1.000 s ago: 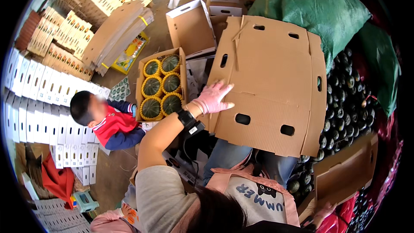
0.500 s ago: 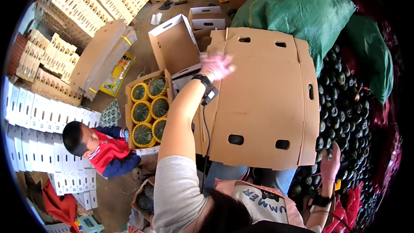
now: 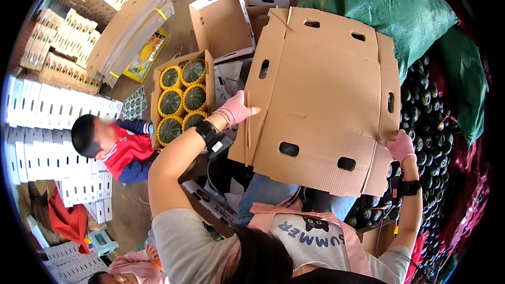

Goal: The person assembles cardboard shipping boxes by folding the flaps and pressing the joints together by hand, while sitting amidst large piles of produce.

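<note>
A flat brown cardboard box blank point(image 3: 321, 100), with fold lines and several oval hand holes, lies in front of me over my knees. My left hand point(image 3: 235, 109), in a pink glove with bare fingertips, grips its left edge, the thumb lying on top and the other fingers hidden. At the right edge, near the lower right corner, my right hand point(image 3: 401, 147) in a pink glove is closed on the side flap. Black bands circle both wrists.
Left stands an open carton point(image 3: 209, 81) of green squashes in yellow foam nets, beside a child point(image 3: 126, 144) in red. An empty box point(image 3: 221, 23) lies beyond. Dark squashes point(image 3: 421, 110) and a green sack point(image 3: 379, 16) fill the right. Another person point(image 3: 134, 268) is lower left.
My left hand has come back from above the blank's far left part to its left edge. My right hand has risen from beside the squashes onto the right edge.
</note>
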Motion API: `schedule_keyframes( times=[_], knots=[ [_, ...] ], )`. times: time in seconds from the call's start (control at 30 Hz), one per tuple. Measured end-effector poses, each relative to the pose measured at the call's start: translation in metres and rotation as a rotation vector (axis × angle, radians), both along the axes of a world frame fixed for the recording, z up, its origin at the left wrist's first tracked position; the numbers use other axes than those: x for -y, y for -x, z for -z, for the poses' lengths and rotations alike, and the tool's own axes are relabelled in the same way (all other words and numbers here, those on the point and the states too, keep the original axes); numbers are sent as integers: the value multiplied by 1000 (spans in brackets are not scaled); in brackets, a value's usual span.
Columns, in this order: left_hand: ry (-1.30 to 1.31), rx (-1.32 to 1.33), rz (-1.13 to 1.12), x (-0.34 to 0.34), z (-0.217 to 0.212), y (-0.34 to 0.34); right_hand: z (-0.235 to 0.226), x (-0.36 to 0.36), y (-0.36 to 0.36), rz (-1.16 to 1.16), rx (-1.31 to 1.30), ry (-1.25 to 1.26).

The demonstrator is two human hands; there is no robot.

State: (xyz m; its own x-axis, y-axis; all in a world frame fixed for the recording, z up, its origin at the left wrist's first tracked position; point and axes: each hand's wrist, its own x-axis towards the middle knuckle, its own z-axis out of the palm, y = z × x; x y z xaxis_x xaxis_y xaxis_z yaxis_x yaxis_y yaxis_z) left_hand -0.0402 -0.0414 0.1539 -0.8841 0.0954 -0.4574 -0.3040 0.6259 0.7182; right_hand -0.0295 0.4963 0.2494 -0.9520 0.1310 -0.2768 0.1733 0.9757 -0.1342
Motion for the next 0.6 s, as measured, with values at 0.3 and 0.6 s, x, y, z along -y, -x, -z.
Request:
schedule_keyframes(
  times=[0.3,0.6],
  knots=[
    [386,-265,-127,33,26,-43,10,-11,-4,20,-63,52],
    [444,-301,-31,-30,-40,-46,-26,32,1,36,-9,-249]
  ],
)
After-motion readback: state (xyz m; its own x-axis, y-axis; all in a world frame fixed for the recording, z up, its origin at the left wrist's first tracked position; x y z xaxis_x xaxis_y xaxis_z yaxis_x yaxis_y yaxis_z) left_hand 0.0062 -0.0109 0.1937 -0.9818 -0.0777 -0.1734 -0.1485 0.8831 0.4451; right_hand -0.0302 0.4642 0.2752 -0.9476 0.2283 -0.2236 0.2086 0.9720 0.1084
